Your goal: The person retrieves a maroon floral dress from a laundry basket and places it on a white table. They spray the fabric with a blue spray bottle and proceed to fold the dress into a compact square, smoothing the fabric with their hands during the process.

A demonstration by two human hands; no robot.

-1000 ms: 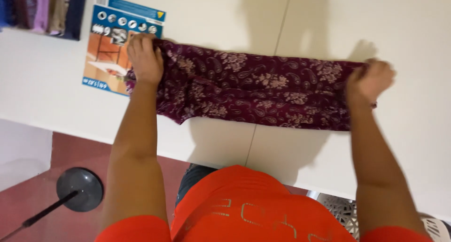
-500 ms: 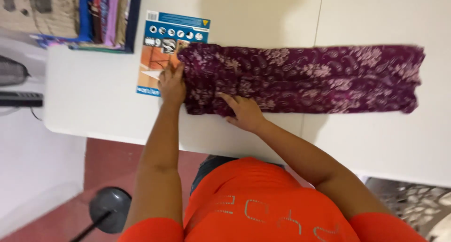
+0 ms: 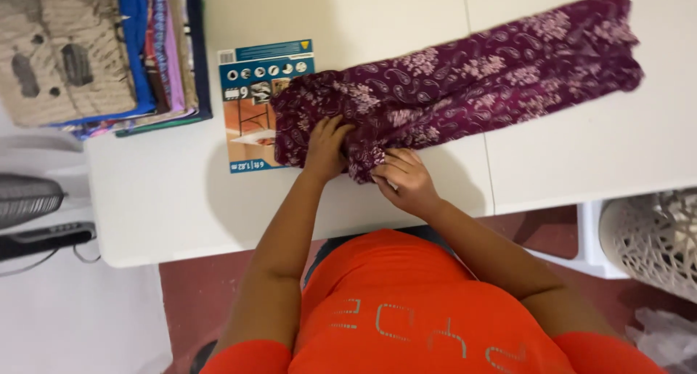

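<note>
A long maroon floral cloth [image 3: 465, 91] is seen stretched across the white tabletop [image 3: 174, 200], its near end now bunched where, half a second earlier, it lay flat and smooth. The left hand [image 3: 325, 147] is pressed onto that gathered end with fingers curled into the fabric, while the right hand [image 3: 405, 179], which was spread flat on the cloth before, is closed on the lower edge beside it, pinching a fold. The 2 hands have been brought close together, so a fold at the cloth's left end is judged to be under way; the far end lies untouched toward the tabletop's right side. A printed blue and orange card [image 3: 254, 112] is partly covered by the cloth. A stack of folded fabrics [image 3: 109, 51] is cut off at the top left, and a white openwork basket [image 3: 653, 240] at the right edge. The fingertips of both hands are buried in cloth, so the exact grip cannot be made out.
</note>
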